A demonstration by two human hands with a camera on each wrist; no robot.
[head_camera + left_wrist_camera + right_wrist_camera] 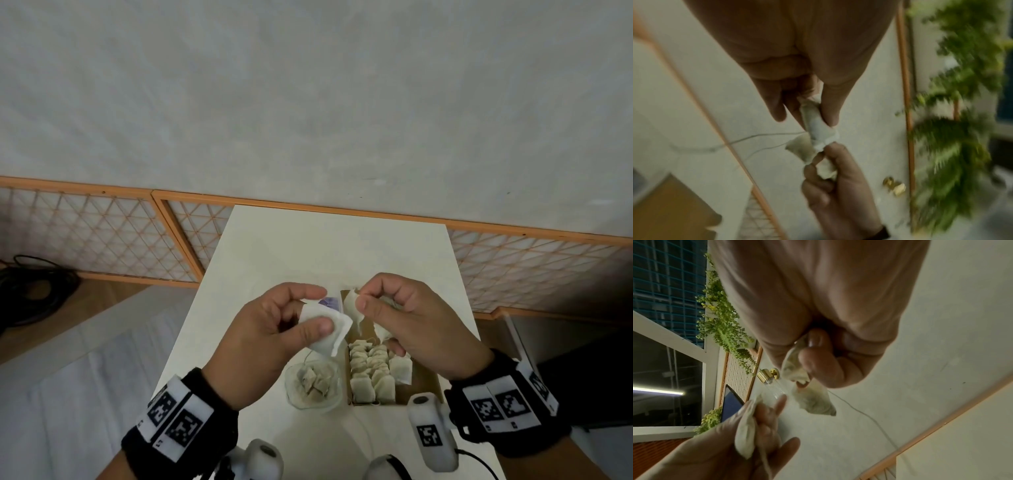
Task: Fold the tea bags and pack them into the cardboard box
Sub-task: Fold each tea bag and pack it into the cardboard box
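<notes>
1. Left hand (pixel 274 329): raised above the table, thumb and fingers pinching a white tea bag (pixel 325 329) by its flat face; the bag sits tilted, one corner pointing down toward the box.
2. Right hand (pixel 411 315): raised beside the left, thumb and forefinger pinching a second tea bag (pixel 352 305) at its top; the crumpled paper hangs below the fingertips, over the far end of the box. In the right wrist view this bag (pixel 813 400) trails a thin string.
3. Cardboard box (pixel 424 380): open, on the table just below the right hand; holds rows of folded tea bags (pixel 371 370) standing on edge, packed close together at its left side and near end.
4. Clear bowl (pixel 313 385): just left of the box, touching or nearly touching it; contains loose tea bags.
5. White table (pixel 335 246): bears the box and the bowl.
6. Wrist bands (pixel 174 418): black, with printed square markers, one on each wrist.
7. Wooden lattice panels (pixel 102 233): low along the wall behind the table.
</notes>
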